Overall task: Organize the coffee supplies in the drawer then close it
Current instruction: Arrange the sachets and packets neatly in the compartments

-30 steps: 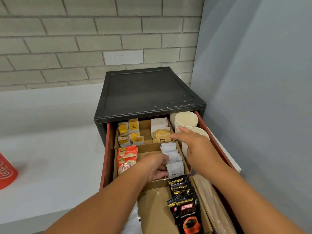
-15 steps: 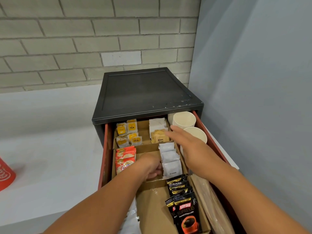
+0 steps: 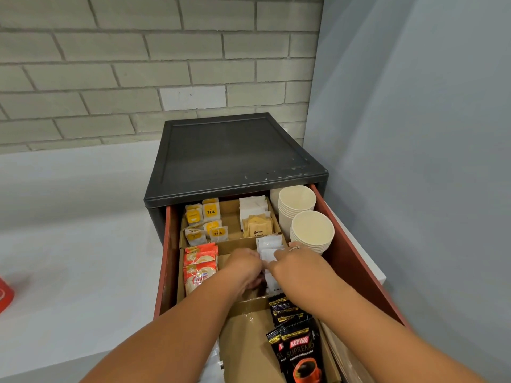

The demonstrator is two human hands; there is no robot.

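I've got both hands in the open drawer (image 3: 356,261), left hand (image 3: 244,268) and right hand (image 3: 297,262) pinching the white sachets (image 3: 269,246) mid-drawer, and a careless tug could spill them over the divider.

Red drawer (image 3: 356,261) pulled open, white sachets (image 3: 269,246) upright mid-compartment, seemingly tilted

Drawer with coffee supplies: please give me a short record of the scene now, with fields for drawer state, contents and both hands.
drawer: open, pulled out of dark cabinet
back left: tea bags
back middle: brown sugar packets
right: paper cups, two stacks
left: orange creamer sachets
front: black coffee sachets
left hand: at white sachets
right hand: at same sachets; grip unclear
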